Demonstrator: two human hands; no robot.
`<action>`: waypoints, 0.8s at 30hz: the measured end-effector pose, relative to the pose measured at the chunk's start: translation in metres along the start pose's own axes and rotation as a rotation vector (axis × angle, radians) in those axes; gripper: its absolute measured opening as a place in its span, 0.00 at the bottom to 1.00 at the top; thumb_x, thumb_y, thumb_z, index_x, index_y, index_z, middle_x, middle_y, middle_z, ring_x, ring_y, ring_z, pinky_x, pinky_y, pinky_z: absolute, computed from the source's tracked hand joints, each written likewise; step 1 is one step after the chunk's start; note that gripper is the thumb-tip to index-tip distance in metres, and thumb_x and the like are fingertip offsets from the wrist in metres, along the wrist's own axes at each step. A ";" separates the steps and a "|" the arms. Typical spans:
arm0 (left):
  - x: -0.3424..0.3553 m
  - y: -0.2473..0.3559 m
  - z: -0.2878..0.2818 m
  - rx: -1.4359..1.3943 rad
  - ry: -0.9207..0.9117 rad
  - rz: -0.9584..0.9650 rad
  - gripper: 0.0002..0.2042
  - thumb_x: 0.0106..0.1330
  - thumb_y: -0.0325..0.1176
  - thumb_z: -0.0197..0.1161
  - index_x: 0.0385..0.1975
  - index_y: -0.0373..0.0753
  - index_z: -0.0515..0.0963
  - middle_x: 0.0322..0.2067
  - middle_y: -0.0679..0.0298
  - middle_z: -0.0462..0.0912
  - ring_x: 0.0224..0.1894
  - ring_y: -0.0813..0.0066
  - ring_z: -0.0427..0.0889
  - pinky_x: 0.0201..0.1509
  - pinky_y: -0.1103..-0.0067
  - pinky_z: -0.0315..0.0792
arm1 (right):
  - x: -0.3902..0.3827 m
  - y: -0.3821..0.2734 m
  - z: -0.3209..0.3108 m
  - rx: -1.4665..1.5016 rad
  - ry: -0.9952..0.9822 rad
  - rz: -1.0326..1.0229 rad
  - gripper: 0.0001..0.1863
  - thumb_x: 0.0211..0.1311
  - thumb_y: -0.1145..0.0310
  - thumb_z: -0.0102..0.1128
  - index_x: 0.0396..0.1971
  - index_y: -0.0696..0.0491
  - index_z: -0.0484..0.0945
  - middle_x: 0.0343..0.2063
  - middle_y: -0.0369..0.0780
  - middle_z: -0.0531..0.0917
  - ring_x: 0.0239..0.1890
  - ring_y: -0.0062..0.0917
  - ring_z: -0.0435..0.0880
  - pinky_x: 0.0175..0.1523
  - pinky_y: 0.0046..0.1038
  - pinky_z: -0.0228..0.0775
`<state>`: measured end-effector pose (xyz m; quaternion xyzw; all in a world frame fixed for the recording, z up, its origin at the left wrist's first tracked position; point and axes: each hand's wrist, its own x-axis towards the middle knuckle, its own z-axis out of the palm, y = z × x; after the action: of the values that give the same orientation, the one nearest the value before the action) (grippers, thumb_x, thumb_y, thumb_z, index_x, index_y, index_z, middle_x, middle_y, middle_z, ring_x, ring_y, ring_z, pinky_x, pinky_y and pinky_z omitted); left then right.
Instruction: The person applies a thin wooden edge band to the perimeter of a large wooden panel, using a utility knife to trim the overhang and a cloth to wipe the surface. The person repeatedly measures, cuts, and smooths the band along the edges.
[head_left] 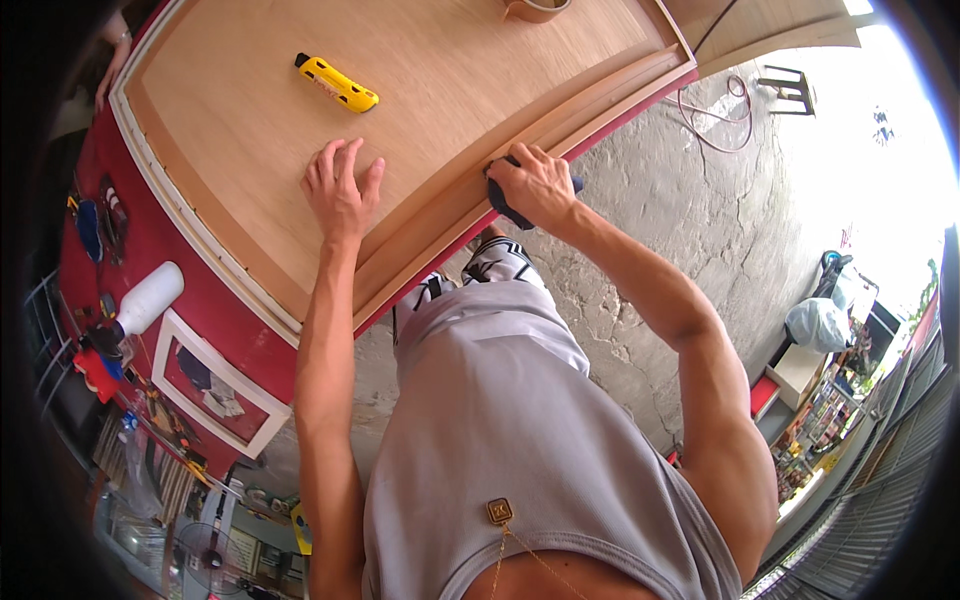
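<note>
A large framed wooden panel (430, 80) lies on a red-topped table (88, 290). My right hand (540, 187) is closed round a dark cloth (508, 208) and presses it on the panel's near wooden frame rail, right of the middle. My left hand (342, 192) is over the panel's near left part, palm down, fingers apart and holding nothing; whether its fingertips touch the wood I cannot tell. Beyond that hand lies a yellow utility knife (338, 84) with a black end. At the top edge a brown tape roll (540, 10) is partly cut off.
Another person's hand (113, 72) rests by the panel's far left corner. On the table's left are a white bottle (150, 298), a small white frame (262, 438) and several tools. A hose (735, 120) and a dark stool (790, 92) stand out on the cracked concrete floor (640, 250).
</note>
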<state>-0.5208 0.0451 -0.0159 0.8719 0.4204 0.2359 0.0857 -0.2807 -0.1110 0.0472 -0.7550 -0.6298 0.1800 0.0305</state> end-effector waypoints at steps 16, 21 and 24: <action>-0.001 0.004 -0.002 0.069 0.015 -0.046 0.17 0.64 0.50 0.62 0.49 0.52 0.80 0.50 0.65 0.75 0.52 0.62 0.73 0.55 0.64 0.64 | 0.035 0.172 -0.054 -0.099 0.115 0.016 0.11 0.61 0.57 0.58 0.31 0.46 0.86 0.30 0.39 0.83 0.32 0.37 0.85 0.35 0.39 0.78; -0.001 0.003 -0.003 0.086 -0.002 -0.045 0.17 0.64 0.50 0.61 0.50 0.52 0.80 0.51 0.65 0.75 0.52 0.62 0.73 0.54 0.64 0.65 | 0.046 0.232 -0.069 -0.151 0.152 0.053 0.10 0.61 0.57 0.59 0.32 0.45 0.86 0.29 0.38 0.84 0.32 0.38 0.85 0.36 0.40 0.77; -0.001 0.005 -0.003 0.092 0.010 -0.031 0.18 0.64 0.50 0.61 0.50 0.51 0.80 0.52 0.65 0.75 0.52 0.62 0.73 0.54 0.65 0.66 | 0.053 0.264 -0.081 -0.178 0.142 0.083 0.10 0.61 0.57 0.59 0.32 0.44 0.85 0.30 0.39 0.85 0.33 0.39 0.85 0.36 0.41 0.77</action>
<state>-0.5197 0.0409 -0.0118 0.8671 0.4448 0.2193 0.0471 0.0001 -0.0996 0.0385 -0.7911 -0.6076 0.0704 0.0004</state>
